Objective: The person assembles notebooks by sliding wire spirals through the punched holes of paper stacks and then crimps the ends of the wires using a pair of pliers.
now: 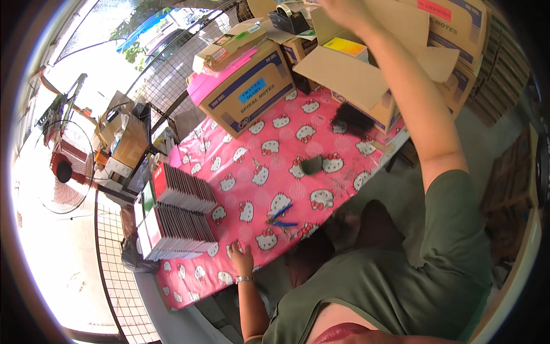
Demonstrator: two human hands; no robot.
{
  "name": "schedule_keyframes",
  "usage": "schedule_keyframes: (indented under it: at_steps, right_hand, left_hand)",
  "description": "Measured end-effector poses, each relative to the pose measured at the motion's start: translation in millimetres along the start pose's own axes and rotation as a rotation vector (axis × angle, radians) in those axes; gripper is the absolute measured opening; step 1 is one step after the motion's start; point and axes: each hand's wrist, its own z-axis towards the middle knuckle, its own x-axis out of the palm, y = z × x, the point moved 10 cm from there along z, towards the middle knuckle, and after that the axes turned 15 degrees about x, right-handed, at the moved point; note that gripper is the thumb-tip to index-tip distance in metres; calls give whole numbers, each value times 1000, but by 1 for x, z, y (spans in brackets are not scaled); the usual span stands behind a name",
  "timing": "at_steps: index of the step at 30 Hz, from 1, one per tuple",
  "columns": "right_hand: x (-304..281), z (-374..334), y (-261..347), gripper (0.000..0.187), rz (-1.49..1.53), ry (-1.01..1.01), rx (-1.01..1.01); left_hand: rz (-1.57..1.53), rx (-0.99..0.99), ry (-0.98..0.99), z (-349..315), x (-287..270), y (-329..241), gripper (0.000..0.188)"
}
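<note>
My left hand point(241, 259), with a watch at the wrist, rests on the near edge of the pink table cover point(229, 229), its fingers apart and nothing in them. Left of it, spiral notebooks point(179, 232) stand packed in two rows. My right arm stretches far up over an open cardboard carton point(346, 74), which has something yellow inside. At the top edge of the picture is my right hand point(346, 12); its fingers are cut off, so what it holds cannot be seen. Blue-handled pliers point(282, 216) lie on the cover between my hands.
A closed carton point(252, 89) with pink sheets on top stands at the far side. A dark brush point(352, 120) and a small dark green piece point(311, 165) lie on the table. A tape dispenser point(288, 21) sits behind. Left of the table stands a fan point(64, 167).
</note>
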Motion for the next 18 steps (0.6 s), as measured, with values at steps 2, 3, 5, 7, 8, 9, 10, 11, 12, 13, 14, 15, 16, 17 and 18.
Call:
schedule_keyframes:
  at_steps: [2,3,5,7,8,9,10,11,12,13,14,15,16,17,18]
  right_hand:
    - [-34,29,-65,33,-100,-181,61]
    - [-58,68,-110,36,-383,-113,77]
    - [-48,97,-200,29,-171,-87,302]
    - [-37,99,-279,37,-110,47,563]
    - [-32,96,-313,50,-145,163,703]
    - [-31,91,-341,63,-210,281,841]
    - [-32,82,-359,57,-223,216,953]
    - [-40,93,-369,57,-258,217,978]
    - [-48,92,-387,57,-292,231,1018]
    - [-57,86,-406,57,-331,251,1062]
    - [-73,84,-425,57,-342,241,1078]
    - [-92,77,-451,57,-350,225,1096]
    - [-84,81,-453,57,-348,238,1102]
    - [-82,68,-457,56,-428,313,1169]
    - [-98,58,-473,55,-431,288,1227]
  left_hand:
    - [40,209,125,48,-29,-78,48]
    - [-166,202,215,43,87,-142,47]
    - [-29,292,220,102,42,-166,45]
    - [-42,199,343,130,62,-156,55]
    - [-35,193,411,133,87,-156,61]
    - [-74,196,550,123,134,-161,84]
    - [-110,179,679,106,175,-165,108]
    - [-44,188,770,112,201,-192,116]
    - [26,182,873,107,223,-215,123]
    - [39,210,880,109,240,-237,125]
    - [51,255,875,120,258,-261,126]
    - [66,306,871,126,272,-282,127]
    - [93,277,854,121,281,-292,126]
    - [118,248,838,113,287,-302,125]
    - [135,252,826,107,296,-314,124]
